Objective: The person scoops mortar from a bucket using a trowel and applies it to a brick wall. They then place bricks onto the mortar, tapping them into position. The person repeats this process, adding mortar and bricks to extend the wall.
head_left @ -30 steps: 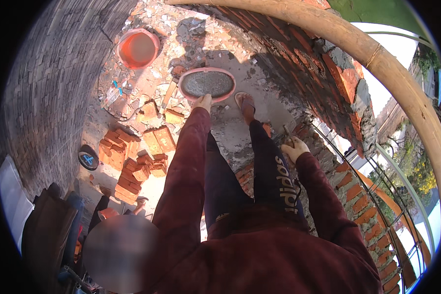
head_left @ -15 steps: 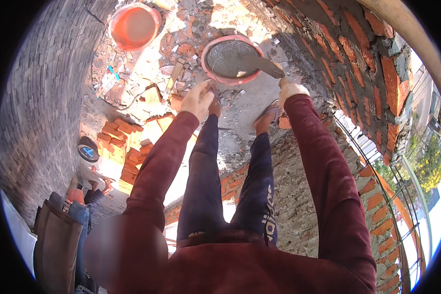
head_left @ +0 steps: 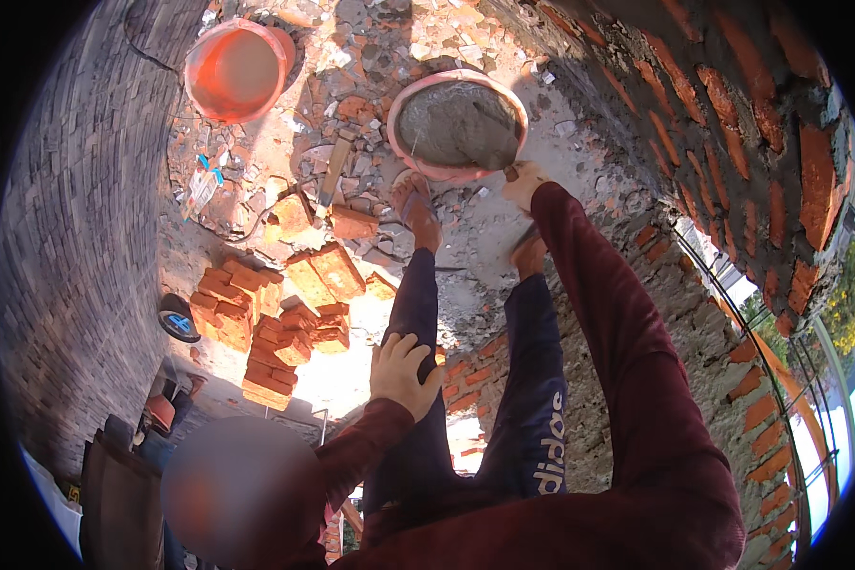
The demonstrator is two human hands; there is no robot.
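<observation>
In my right hand [head_left: 524, 185] I grip a trowel by its handle, fingers closed, at the near right rim of a round tub [head_left: 410, 163]. The trowel's blade [head_left: 492, 144] is down in the grey wet mortar [head_left: 446, 119] and partly coated with it, so its outline is hard to make out. My left hand [head_left: 404, 375] lies on my left leg near the knee, fingers spread and holding nothing. A blurred round patch hides part of my left arm.
An orange bucket [head_left: 235, 71] stands at the far left. Stacked bricks [head_left: 280, 347] sit left of my legs, amid rubble and a wooden-looking piece [head_left: 334, 169]. A brick wall [head_left: 731, 123] rises on the right. Another person [head_left: 166, 408] is partly visible at the lower left.
My left hand has drawn back from above my left foot to my leg. My right hand has moved left and down to the tub's rim, bringing the trowel into the mortar.
</observation>
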